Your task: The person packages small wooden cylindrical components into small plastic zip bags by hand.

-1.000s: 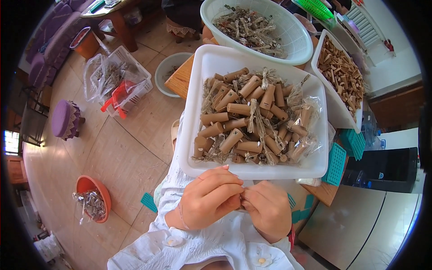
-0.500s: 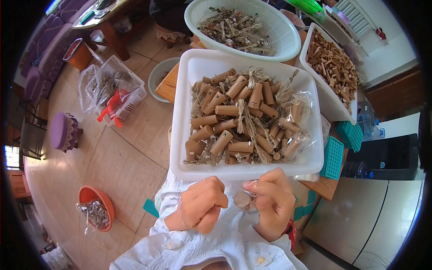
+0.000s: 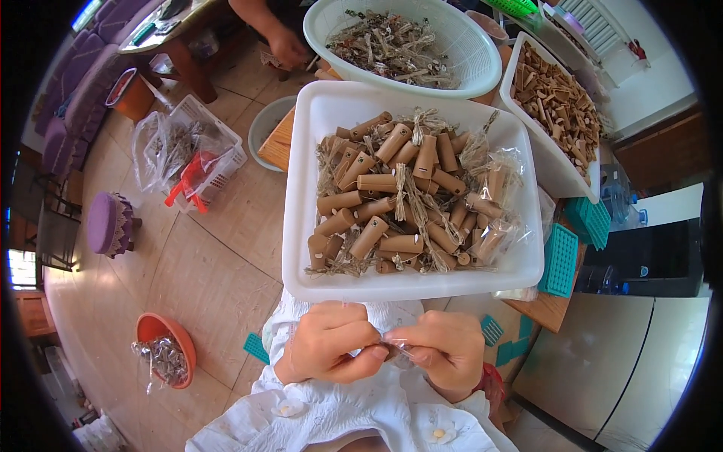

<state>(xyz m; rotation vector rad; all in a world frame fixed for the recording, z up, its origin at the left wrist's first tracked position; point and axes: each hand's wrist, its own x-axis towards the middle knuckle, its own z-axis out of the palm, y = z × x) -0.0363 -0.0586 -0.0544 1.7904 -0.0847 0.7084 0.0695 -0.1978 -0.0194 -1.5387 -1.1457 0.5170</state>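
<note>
your left hand point(image 3: 331, 343) and right hand point(image 3: 446, 348) meet just off the near edge of the white tub point(image 3: 296, 203). a small clear piece point(image 3: 402, 358) sits between their tips: your right thumb and forefinger are clamped on it, and your left ones look pinched together at its left end. whether it holds anything is too small to tell. the step in hand looks like fine, two-handed fingertip work on that piece; the next move seems to call for a light, steady pinch from both sides, as it looks thin. past your hands, brown tubes point(image 3: 369, 237) and cord bundles point(image 3: 404, 188) fill the tub's middle, with clear bags point(image 3: 493, 241) toward its right edge. a teal basket point(image 3: 559, 260) is beside that edge, near the table's point(image 3: 548, 310) right corner. beyond the far edge are a pale colander point(image 3: 482, 73) and, rightward, wood bits point(image 3: 557, 105). another person's hand point(image 3: 288, 49) is left of the colander.
</note>
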